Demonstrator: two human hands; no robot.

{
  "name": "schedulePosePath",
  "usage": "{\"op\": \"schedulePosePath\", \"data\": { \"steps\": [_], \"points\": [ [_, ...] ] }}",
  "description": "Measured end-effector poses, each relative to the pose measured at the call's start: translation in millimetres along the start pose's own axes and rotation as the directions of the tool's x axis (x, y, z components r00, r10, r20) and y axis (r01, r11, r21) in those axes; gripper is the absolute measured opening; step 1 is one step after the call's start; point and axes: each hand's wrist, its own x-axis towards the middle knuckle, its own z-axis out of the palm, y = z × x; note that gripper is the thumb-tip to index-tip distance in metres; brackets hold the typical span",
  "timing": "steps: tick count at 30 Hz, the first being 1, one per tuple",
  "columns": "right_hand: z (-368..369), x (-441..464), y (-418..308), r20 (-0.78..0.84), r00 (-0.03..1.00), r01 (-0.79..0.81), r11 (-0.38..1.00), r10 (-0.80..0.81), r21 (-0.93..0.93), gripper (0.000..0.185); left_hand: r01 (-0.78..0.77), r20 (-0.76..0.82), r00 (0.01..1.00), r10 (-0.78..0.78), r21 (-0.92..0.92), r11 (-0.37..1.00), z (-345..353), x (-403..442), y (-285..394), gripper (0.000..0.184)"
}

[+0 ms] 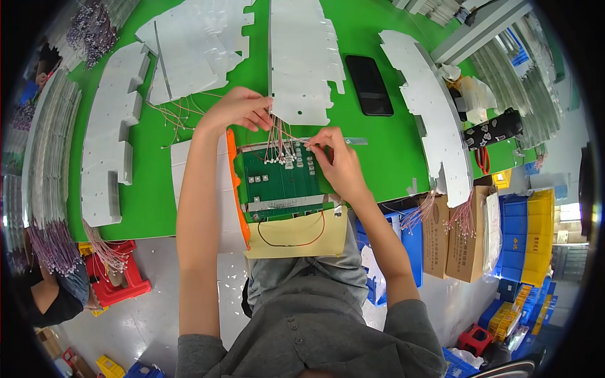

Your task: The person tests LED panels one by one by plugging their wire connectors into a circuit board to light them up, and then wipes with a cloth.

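My left hand (238, 112) is closed at the near end of a long white sheet (302, 60), its fingers curled on thin pinkish wires (275, 135) that hang there. Small white plugs tip these wires. My right hand (338, 165) pinches the end of one wire, beside the upper right of a green circuit board (280, 183). White sockets sit in groups on the board. Along its near side runs a pale yellow panel (296, 236) with a looping black and red wire. An orange strip (236, 189) borders the board's left side.
White cut-out sheets (104, 138) lie on the green table (340, 31), with another sheet (428, 101) at right. A black phone (369, 86) lies between. Stacked sheets (47, 151) with purple wires stand at left. Cardboard boxes (466, 242) and blue bins (513, 236) are at right.
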Motion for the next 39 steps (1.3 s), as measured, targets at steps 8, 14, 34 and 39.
{"op": "schedulePosePath", "data": {
  "steps": [8,14,34,39],
  "points": [
    [-2.0,-6.3,3.3,0.013,0.994,0.110,0.991,-0.110,-0.078,0.021,-0.101,-0.094,0.992,0.082,-0.215,0.972,-3.1,16.1,-15.4,0.027],
    [-0.8,-0.5,-5.7,0.008,0.998,-0.060,0.998,0.060,-0.001,0.020,-0.163,-0.146,0.981,0.129,-0.251,0.954,3.5,19.2,-18.1,0.025],
    [1.7,2.9,5.7,-0.007,0.969,0.244,0.961,-0.247,-0.127,0.005,-0.196,-0.457,0.426,0.781,0.796,0.573,15.1,40.3,22.5,0.013],
    [3.0,0.2,13.3,0.022,0.969,0.248,0.963,-0.247,-0.105,0.005,-0.607,-0.565,0.424,0.708,0.403,0.685,45.8,-74.0,39.6,0.017]
  ]
}}
